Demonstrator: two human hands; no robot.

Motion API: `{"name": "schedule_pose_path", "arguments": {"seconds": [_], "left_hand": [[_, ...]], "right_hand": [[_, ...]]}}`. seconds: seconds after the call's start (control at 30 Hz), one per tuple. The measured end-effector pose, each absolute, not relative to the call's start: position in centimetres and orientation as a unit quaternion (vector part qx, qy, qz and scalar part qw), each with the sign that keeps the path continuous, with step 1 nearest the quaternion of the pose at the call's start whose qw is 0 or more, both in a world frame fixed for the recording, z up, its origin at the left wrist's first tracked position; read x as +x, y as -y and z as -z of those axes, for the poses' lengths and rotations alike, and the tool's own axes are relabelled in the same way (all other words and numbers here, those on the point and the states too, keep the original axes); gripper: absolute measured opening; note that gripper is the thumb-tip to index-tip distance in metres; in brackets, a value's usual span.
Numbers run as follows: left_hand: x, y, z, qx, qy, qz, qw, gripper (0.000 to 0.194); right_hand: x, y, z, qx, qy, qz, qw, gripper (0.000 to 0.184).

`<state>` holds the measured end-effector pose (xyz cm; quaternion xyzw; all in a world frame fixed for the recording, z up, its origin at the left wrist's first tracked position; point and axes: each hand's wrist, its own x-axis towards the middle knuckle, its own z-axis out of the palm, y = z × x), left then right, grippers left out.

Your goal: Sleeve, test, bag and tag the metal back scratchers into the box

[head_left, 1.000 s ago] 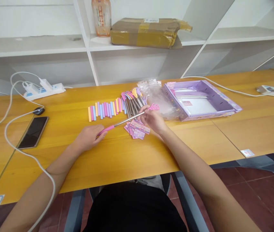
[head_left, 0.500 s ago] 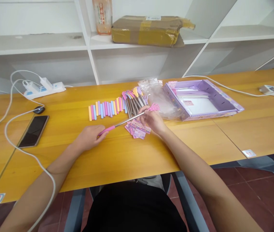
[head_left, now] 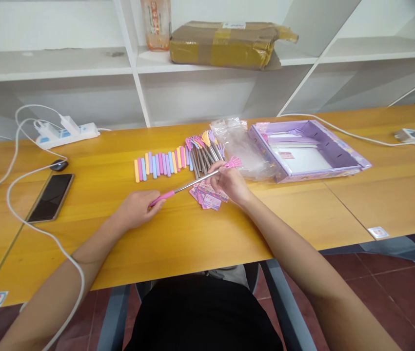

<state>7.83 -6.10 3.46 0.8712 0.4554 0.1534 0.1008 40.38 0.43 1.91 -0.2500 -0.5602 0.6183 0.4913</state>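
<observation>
A telescopic back scratcher [head_left: 192,182] with a pink grip, a metal rod and a pink hand-shaped head lies stretched between my hands. My left hand [head_left: 137,207] is closed on its pink grip. My right hand [head_left: 229,183] pinches the rod just below the pink head. Under my right hand lies a small pile of pink and purple labels [head_left: 207,196]. Behind it are a bundle of several more scratchers [head_left: 202,151] and a row of several pastel grip sleeves [head_left: 159,165].
An open purple box [head_left: 307,151] and a clear plastic bag [head_left: 244,146] sit to the right. A phone [head_left: 50,197], a mouse [head_left: 58,165], a power strip [head_left: 66,134] and white cables lie at the left. White shelves with a cardboard parcel [head_left: 229,45] stand behind the wooden table [head_left: 192,234].
</observation>
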Motion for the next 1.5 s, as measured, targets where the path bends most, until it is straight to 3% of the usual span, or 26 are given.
{"name": "schedule_pose_path", "arguments": {"seconds": [0.5,0.73,1.13,1.5], "left_hand": [[8.2,6.2,-3.1,0.874,-0.443,-0.164,0.113,0.042],[8.6,6.4,-3.5,0.874,-0.442,-0.166,0.115,0.043],[7.2,6.4,-3.3,0.853,-0.440,-0.248,0.134,0.046],[7.6,6.8,-3.2,0.836,-0.447,-0.289,0.134,0.044]], "right_hand": [[39.2,-0.2,-0.6,-0.192,0.563,-0.650,0.473,0.037],[39.9,-0.4,-2.3,-0.242,0.505,-0.619,0.551,0.066],[38.9,0.0,-1.3,-0.279,0.554,-0.566,0.543,0.077],[38.7,0.2,-0.7,-0.235,0.558,-0.586,0.539,0.070]]}}
